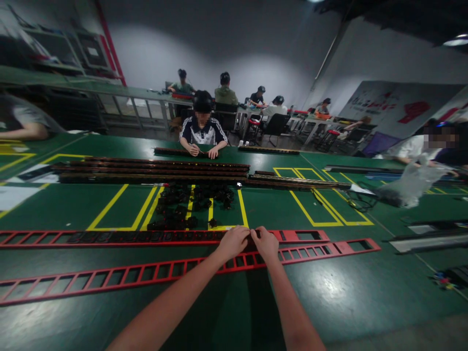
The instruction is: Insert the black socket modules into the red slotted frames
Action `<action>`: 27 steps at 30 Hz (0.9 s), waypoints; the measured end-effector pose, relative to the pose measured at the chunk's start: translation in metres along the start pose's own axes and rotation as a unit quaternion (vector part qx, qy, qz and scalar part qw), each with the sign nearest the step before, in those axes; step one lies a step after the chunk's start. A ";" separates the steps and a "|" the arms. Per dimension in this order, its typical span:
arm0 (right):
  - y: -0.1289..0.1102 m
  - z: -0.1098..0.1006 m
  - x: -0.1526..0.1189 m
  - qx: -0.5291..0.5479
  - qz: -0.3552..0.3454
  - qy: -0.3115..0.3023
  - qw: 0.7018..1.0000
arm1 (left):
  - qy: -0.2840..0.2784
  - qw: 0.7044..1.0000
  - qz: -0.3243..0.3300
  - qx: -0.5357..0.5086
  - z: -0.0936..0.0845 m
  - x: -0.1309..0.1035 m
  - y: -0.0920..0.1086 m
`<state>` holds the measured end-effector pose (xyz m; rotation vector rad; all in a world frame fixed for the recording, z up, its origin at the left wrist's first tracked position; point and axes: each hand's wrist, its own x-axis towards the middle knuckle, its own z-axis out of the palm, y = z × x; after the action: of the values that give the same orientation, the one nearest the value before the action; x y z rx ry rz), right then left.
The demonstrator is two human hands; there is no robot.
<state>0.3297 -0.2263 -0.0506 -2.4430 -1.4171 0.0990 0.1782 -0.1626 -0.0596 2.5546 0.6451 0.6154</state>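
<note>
Head view: both hands, left hand point(234, 242) and right hand point(264, 243), rest with bent fingers on the far red frame point(303, 236) at lower centre of the frame, on the green bench point(329, 292). It looks long, thin and springy; better to grip it near the middle.

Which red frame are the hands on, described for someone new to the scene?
On the green table, two long red ladder-like frames lie side by side before the person. Both hands, left hand and right hand, rest on the far frame. Unlike the near frame, its slots left of the hands hold dark parts.
</note>
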 end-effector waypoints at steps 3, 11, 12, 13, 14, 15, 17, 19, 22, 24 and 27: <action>0.001 -0.001 0.000 0.006 -0.004 -0.004 1.000 | -0.002 1.000 -0.005 0.002 0.000 0.000 0.000; 0.003 0.001 0.001 0.006 -0.011 -0.003 1.000 | -0.001 1.000 -0.005 0.003 0.000 0.001 -0.001; 0.003 0.002 0.002 0.006 -0.011 -0.003 1.000 | -0.003 1.000 -0.007 0.005 0.000 0.001 -0.001; 0.003 0.002 0.002 0.006 -0.009 -0.004 1.000 | -0.006 1.000 -0.009 0.007 0.001 0.001 -0.001; 0.003 0.002 0.002 0.006 -0.007 -0.004 1.000 | -0.009 1.000 -0.011 0.009 0.001 0.001 -0.001; 0.003 0.002 0.003 0.008 -0.005 -0.004 1.000 | -0.011 1.000 -0.013 0.010 0.001 0.001 -0.001; 0.003 0.001 0.004 0.014 -0.005 -0.005 1.000 | -0.011 1.000 -0.014 0.007 0.001 0.001 -0.001; 0.003 0.000 0.005 0.018 -0.003 -0.009 1.000 | -0.009 1.000 -0.014 0.001 0.001 0.000 -0.001; 0.001 -0.001 0.005 0.010 0.006 -0.016 1.000 | -0.004 1.000 -0.011 -0.006 0.000 0.000 -0.001; 0.000 -0.001 0.004 0.000 0.006 -0.019 1.000 | 0.002 1.000 -0.013 -0.009 0.000 0.000 0.000; -0.002 -0.002 0.002 -0.018 0.002 -0.021 1.000 | 0.007 1.000 -0.012 -0.008 0.000 0.000 0.000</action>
<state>0.3292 -0.2242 -0.0484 -2.4867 -1.4446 0.1268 0.1780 -0.1627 -0.0593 2.5260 0.6719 0.6284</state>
